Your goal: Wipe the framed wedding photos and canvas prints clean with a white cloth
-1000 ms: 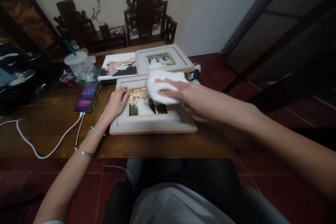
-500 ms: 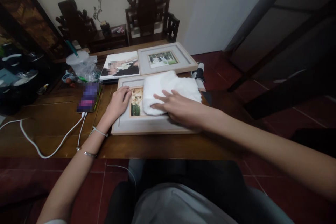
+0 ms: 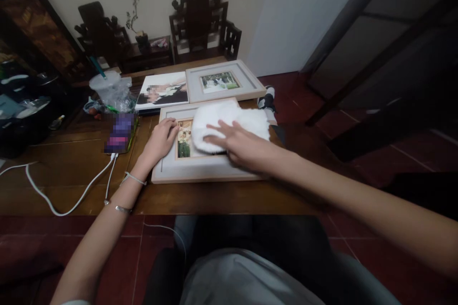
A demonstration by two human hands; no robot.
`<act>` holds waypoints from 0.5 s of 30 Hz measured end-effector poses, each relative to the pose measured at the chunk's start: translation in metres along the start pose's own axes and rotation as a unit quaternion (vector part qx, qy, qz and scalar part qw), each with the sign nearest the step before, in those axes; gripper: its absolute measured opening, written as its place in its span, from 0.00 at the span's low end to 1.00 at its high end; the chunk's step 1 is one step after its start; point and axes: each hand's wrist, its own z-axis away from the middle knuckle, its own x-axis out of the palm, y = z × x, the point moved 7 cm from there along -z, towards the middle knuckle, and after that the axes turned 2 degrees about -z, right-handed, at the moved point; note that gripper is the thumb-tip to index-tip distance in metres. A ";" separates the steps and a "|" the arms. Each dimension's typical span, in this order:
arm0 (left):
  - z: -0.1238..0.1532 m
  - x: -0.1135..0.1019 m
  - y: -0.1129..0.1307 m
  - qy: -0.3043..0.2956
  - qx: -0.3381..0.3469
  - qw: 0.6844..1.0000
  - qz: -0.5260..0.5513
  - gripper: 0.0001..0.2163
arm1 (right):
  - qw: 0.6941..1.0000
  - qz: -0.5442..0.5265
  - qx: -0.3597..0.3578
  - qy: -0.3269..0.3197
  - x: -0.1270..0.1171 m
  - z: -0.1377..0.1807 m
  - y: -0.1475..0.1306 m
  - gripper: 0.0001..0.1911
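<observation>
A light wooden picture frame [image 3: 211,175] with a pale mat lies flat on the table. My right hand [image 3: 241,145] rests with spread fingers on a folded, fluffy white cloth [image 3: 229,119], pressing it against the frame. The cloth covers the frame's middle and right part; a small photo [image 3: 185,140] shows beside it, partly hidden. On the frame's left side lies my left hand [image 3: 163,137], fingers extended and bent slightly over the border, with nothing held in it.
Behind are a second framed photo [image 3: 243,76] and a flat photo panel [image 3: 164,88]. A phone [image 3: 121,132] with a white cable [image 3: 80,198] lies left, near a clear plastic cup [image 3: 107,83] and crumpled bag. Someone's shoe [image 3: 266,100] shows past the table's right end.
My right hand and the white cloth have shifted slightly left across the frame. My left hand stays at the frame's left side. The whole view has tilted a little.
</observation>
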 end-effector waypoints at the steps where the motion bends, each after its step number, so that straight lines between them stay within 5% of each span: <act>1: 0.000 0.000 0.000 0.001 0.000 1.000 0.000 0.11 | 0.999 0.017 0.015 0.029 -0.002 -0.011 0.015 0.41; 4: 0.000 0.000 0.000 0.001 0.002 1.000 0.001 0.11 | 0.995 0.052 0.048 0.076 -0.006 -0.039 0.046 0.38; 7: 0.000 0.000 -0.002 0.006 0.001 1.000 -0.001 0.12 | 0.993 0.077 0.066 0.053 -0.003 -0.054 0.052 0.36; 15: 0.001 0.001 -0.003 0.023 -0.001 1.000 0.001 0.12 | 0.992 -0.012 0.018 -0.121 -0.006 0.000 -0.015 0.39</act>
